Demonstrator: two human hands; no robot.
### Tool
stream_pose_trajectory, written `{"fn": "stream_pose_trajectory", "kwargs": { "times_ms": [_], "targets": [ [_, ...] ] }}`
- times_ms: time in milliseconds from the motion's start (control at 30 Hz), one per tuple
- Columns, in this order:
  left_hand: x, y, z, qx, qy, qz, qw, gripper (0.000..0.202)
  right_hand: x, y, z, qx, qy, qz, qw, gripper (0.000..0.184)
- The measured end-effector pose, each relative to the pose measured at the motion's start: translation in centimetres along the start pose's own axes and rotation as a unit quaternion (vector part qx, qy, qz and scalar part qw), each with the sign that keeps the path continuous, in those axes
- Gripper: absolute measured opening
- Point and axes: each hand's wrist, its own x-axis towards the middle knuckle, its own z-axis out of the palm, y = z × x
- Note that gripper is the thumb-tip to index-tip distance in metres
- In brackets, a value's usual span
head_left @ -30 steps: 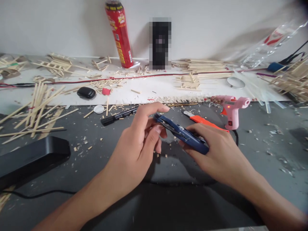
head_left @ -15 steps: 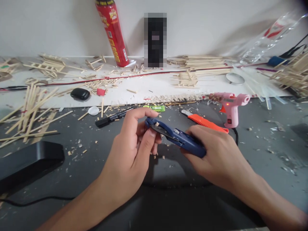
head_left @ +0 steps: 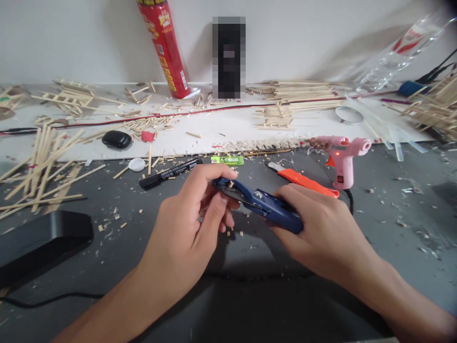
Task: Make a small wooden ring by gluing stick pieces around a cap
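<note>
My right hand (head_left: 317,228) grips the handles of a blue cutter (head_left: 262,204), its jaws pointing left. At the jaw end my left hand (head_left: 189,224) is curled, thumb and fingers pinched round something small that I cannot make out. Both hands hover over a dark grey mat (head_left: 107,247) littered with small wood offcuts. A black marker (head_left: 167,173) lies just beyond my left hand, and an orange utility knife (head_left: 303,181) just beyond my right hand.
A pink glue gun (head_left: 341,157) stands at the right with its light on. A red spray can (head_left: 162,47), a white board (head_left: 228,128) strewn with wooden sticks, a black case (head_left: 116,139), a green strip (head_left: 227,160) and a black box (head_left: 39,243) surround the hands.
My left index finger has curled down from its raised reach over the cutter's jaws. The view has shifted, so the table items sit slightly lower left; the green strip came into sight.
</note>
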Motion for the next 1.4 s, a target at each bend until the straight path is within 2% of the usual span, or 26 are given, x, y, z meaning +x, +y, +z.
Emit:
{"fn": "stream_pose_trajectory", "kwargs": {
  "times_ms": [233, 433, 600, 967, 1133, 1267, 1400],
  "targets": [
    [0.0, -0.2, 0.1, 0.015, 0.001, 0.000, 1.000, 0.026, -0.1, 0.0, -0.1, -0.005, -0.012, -0.001, 1.000, 0.014],
    [0.3, 0.1, -0.1, 0.067, -0.002, 0.011, 0.998, 0.029, -0.1, 0.0, -0.3, -0.020, -0.018, 0.008, 1.000, 0.008],
    [0.5, 0.1, -0.4, 0.110, -0.012, 0.027, 0.993, 0.033, -0.1, 0.1, 0.1, -0.032, 0.006, -0.002, 0.999, 0.010],
    [0.4, 0.0, -0.3, 0.087, -0.007, 0.007, 0.996, 0.029, -0.1, 0.2, 0.0, -0.020, 0.002, -0.023, 1.000, 0.017],
    [0.5, 0.0, -0.4, 0.086, -0.007, 0.003, 0.996, 0.027, -0.1, 0.1, 0.1, -0.033, -0.015, 0.003, 0.999, 0.010],
    [0.8, 0.2, -0.8, 0.089, -0.040, 0.007, 0.995, 0.026, 0.0, 0.1, 0.2, -0.027, -0.037, 0.029, 0.999, 0.002],
    [1.0, 0.4, -1.3, 0.086, -0.067, -0.001, 0.994, 0.027, 0.3, 0.1, 0.2, -0.011, -0.064, 0.054, 0.996, 0.013]
  ]
}}
